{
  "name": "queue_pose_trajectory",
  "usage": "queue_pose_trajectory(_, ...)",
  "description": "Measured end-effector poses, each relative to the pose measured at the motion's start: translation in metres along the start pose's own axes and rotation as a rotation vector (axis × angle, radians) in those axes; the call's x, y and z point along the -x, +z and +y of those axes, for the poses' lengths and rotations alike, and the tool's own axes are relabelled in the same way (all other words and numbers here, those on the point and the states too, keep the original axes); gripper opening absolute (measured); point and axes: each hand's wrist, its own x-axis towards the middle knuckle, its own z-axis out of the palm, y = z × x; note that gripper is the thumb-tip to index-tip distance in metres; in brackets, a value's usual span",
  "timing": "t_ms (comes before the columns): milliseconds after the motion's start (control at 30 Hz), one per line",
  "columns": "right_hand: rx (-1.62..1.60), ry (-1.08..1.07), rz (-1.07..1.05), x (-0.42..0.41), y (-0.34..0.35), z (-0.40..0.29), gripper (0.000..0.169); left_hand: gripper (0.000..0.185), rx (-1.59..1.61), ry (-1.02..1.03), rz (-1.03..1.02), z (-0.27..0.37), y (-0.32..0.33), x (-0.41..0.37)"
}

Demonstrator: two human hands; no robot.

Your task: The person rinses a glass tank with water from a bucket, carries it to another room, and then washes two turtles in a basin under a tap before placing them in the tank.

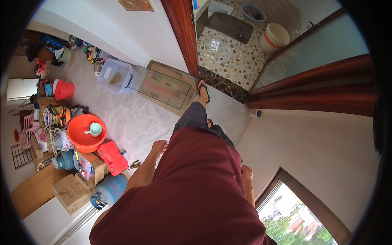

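My left hand hangs beside my dark red shirt, its fingers partly hidden behind the cloth; whether it holds anything does not show. On the other side, my right hand hangs low by the shirt's edge, partly covered. Before my feet a glass panel or tank lies over flat cardboard, and a clear plastic storage bin touches its end. One sandalled foot stands near the marble doorway sill.
A red basin with a pale green dipper, a red plastic case, a blue bottle and cardboard boxes line one side. Past the wooden door frame, a pebble-patterned floor holds a grey mat and a white bucket.
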Motion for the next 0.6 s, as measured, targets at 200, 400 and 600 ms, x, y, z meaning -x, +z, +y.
queue_pose_trajectory(200, 0.162, -0.066, -0.029, -0.019, -0.011, 0.023, 0.035, 0.026, 0.092, 0.06, -0.021, 0.019, 0.02, -0.019)
queue_pose_trajectory(400, 0.279, -0.234, -0.112, -0.044, -0.037, 0.031, 0.036, 0.028, 0.102, 0.095, -0.015, 0.071, 0.044, -0.004)
queue_pose_trajectory(600, 0.118, -0.009, -0.081, -0.008, 0.003, -0.007, 0.042, 0.03, 0.063, 0.053, 0.065, 0.058, 0.008, 0.008)
